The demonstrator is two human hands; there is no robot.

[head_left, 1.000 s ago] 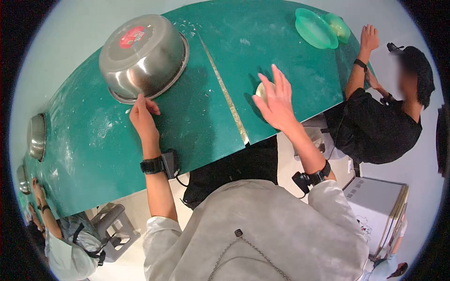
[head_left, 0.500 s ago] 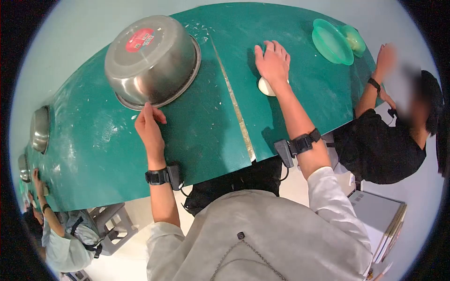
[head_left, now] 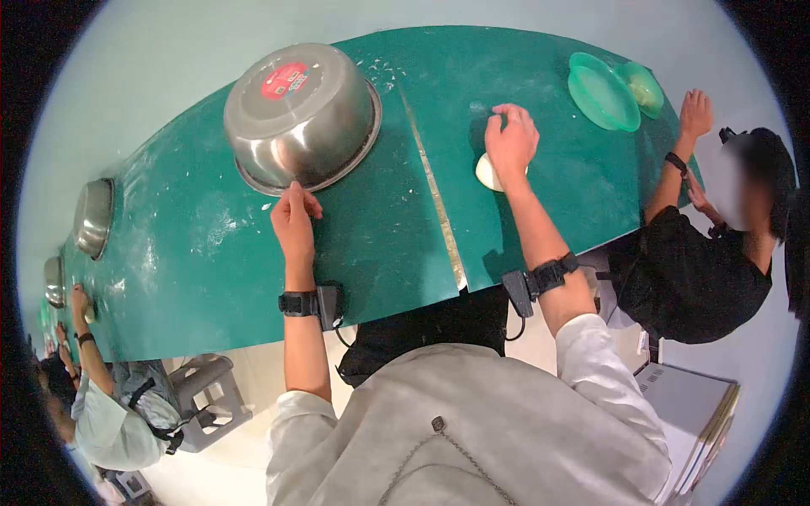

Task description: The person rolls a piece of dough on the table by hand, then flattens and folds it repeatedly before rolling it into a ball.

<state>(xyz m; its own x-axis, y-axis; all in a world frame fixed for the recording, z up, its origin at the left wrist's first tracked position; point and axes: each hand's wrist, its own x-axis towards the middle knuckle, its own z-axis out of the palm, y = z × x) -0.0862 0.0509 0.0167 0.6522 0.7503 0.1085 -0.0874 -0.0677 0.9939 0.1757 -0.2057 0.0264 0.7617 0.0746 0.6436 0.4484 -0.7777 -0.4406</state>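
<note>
My right hand (head_left: 512,143) is over a white dough-like ball (head_left: 487,173) on the green table (head_left: 380,244). The ball shows beside and under the heel of that hand. Its fingers curve forward, with a gap between thumb and index finger, and they are not wrapped round the ball. An upside-down metal bowl (head_left: 295,126) with a red label stands at the upper left. My left hand (head_left: 295,228) is curled closed at the bowl's near rim. Whether anything is between its fingers is hidden.
Green translucent dishes (head_left: 603,93) stand at the far right, beside a person in black (head_left: 692,274). Two smaller metal bowls (head_left: 93,219) and a person in light clothing (head_left: 118,422) are at the left. A flat strip (head_left: 439,202) crosses the table. A grey stool (head_left: 211,401) stands below.
The view has shifted, so the table and bowls appear further right and lower. My right hand's fingers are more curled than before. My left hand stays at the bowl's rim.
</note>
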